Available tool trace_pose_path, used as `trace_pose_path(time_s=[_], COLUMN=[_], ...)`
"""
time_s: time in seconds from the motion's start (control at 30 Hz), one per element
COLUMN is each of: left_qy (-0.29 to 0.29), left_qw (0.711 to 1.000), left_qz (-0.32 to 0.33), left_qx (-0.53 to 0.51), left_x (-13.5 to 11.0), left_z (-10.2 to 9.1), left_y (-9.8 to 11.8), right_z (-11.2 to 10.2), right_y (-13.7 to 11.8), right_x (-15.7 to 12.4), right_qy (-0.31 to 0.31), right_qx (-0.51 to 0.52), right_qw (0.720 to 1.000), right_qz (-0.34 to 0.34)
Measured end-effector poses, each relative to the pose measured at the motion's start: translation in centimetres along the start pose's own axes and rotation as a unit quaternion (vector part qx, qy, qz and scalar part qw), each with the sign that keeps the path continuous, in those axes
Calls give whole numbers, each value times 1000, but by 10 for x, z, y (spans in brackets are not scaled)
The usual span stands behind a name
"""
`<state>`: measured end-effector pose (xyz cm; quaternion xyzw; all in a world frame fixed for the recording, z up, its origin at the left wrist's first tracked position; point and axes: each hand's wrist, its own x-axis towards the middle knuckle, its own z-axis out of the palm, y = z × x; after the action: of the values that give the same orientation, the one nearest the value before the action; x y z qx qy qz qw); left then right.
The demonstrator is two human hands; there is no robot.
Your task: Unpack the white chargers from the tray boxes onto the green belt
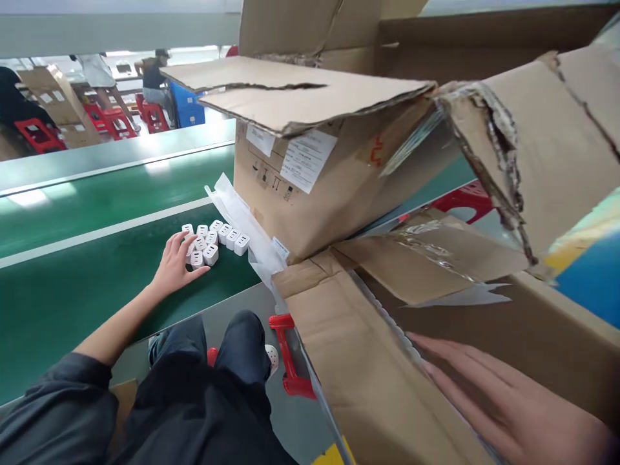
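Several small white USB chargers (211, 254) with dark slots stand in a loose cluster on the green belt. My left hand (175, 263) rests at the near left side of this cluster, thumb and fingers apart, fingertips against the closest chargers. At the lower right, my right hand (513, 400) reaches into an open cardboard box (358, 349), fingers stretched out along the inner side of its near wall. Its fingertips lie close to a thin white edge there, and part of the hand is cut off by the frame.
A larger, torn-flapped cardboard box (290, 206) with paper labels stands on the belt (97, 284), white sheets (242, 219) at its side. A red stool (293, 355) is below. Co-workers (157, 81) sit beyond, near red stools and a blue crate (188, 106).
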<state>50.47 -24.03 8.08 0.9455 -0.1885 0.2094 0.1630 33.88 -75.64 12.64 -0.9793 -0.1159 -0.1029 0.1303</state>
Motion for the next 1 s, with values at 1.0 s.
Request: trace_pose_path(time_s=[1.0], left_qy=[46], left_qw=[997], left_qz=[48], left_qx=[-41], left_x=[-13], left_z=[21], left_y=[-54], right_z=[199], right_y=[-281], right_x=[256], right_qy=[105], right_qx=[129], right_qw=[980], right_qz=[-110])
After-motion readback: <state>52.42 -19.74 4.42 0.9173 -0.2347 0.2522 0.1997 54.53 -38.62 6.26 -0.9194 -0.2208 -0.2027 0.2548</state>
